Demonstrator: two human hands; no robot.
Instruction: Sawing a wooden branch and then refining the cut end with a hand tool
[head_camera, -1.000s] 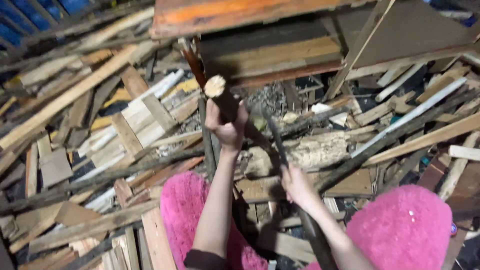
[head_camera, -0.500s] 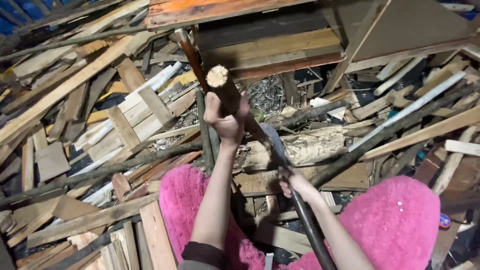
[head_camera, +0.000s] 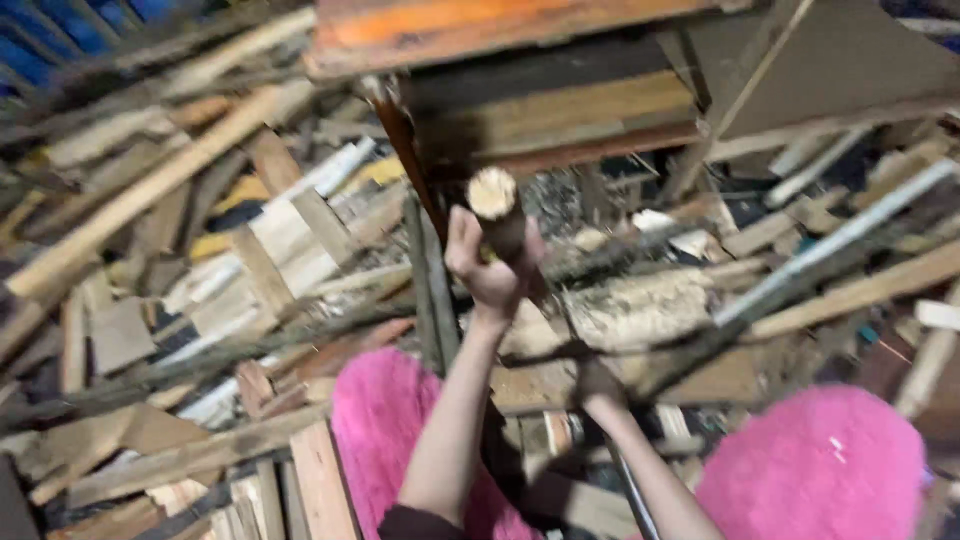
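Currently, head view, entries as follows:
Left hand: your left hand (head_camera: 492, 262) is raised and clamped around a round wooden stick (head_camera: 497, 205), its pale cut end facing up towards you.
Right hand: your right hand (head_camera: 598, 385) sits lower and to the right of the left, closed on a long dark tool handle (head_camera: 628, 485) that runs down between your knees; the frame is blurred, so you cannot tell what kind of tool it is.
Stick position: upright in the left fist, above a pale log (head_camera: 640, 305) that lies just beyond both hands.
Progress: judging by this, the stick is picked and gripped but whole; no cut shows on it, so the working of it looks still to do.
Surroundings: pink fluffy trousers (head_camera: 815, 465) under both forearms; scrap planks (head_camera: 230, 300) spread left of the left hand; an orange board (head_camera: 480, 25) above it.
Change from earlier frames: the stick stands about as high as half a second ago, its end turned more towards you; the right hand has slid lower.
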